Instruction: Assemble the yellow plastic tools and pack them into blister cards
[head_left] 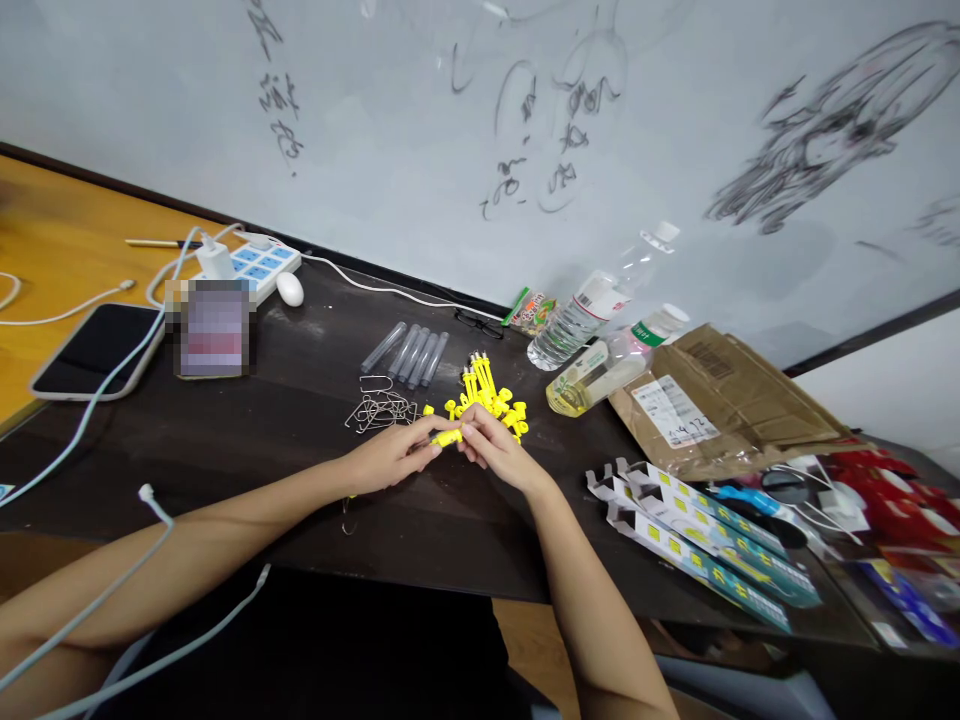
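Presently, one small yellow plastic part (448,437), pinched between left hand (391,456) and right hand (498,446); a loosened pinch could drop it among similar yellow pieces (519,411).

My right grip (496,447) could pass toward me over the dark-brown wooden table (480,530); small bright-yellow plastic pieces (504,398) block its far side, tangled silver wire hooks (381,408) my left grip's (390,455).

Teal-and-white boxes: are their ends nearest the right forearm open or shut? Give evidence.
Open: at those ends of the boxes, the flaps stick outward.
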